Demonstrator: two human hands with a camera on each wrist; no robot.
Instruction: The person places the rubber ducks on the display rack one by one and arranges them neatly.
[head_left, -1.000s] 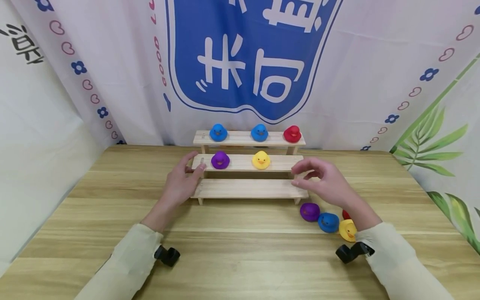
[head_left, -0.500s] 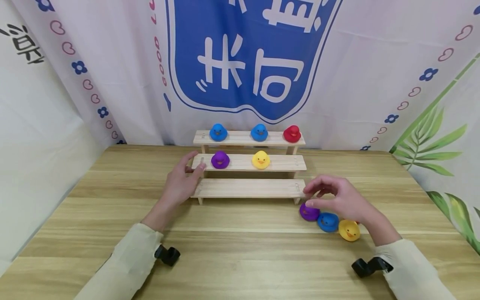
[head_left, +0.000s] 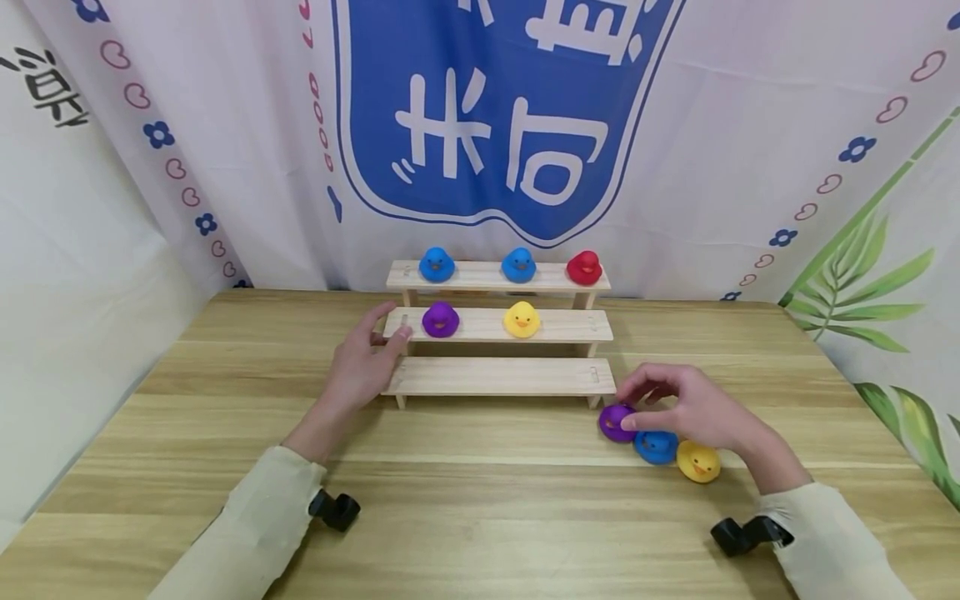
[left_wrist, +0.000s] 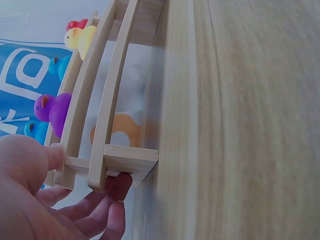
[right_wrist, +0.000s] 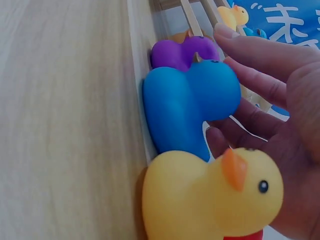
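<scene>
A three-step wooden display stand (head_left: 498,377) stands at the back of the table. My left hand (head_left: 363,358) grips its left end, thumb over the middle step and fingers curled at the side and below. My right hand (head_left: 693,408) is at a purple rubber duck (head_left: 614,422) just off the stand's front right corner, thumb on its near side and fingers behind. A blue duck (right_wrist: 175,105) and a yellow duck (right_wrist: 190,195) sit in line behind it toward my wrist. A bit of a red duck (right_wrist: 245,236) peeks out past the yellow one.
The top step carries two blue ducks, one at left (head_left: 437,265) and one mid-step (head_left: 519,265), and a red duck (head_left: 585,267) at right. On the middle step sit a purple duck (head_left: 440,319) and a yellow duck (head_left: 522,319). A printed curtain (head_left: 285,167) hangs behind the table (head_left: 465,517).
My right hand has left the stand's right end and moved right and toward me, down to the purple duck on the table. The left hand keeps its grip on the stand.
</scene>
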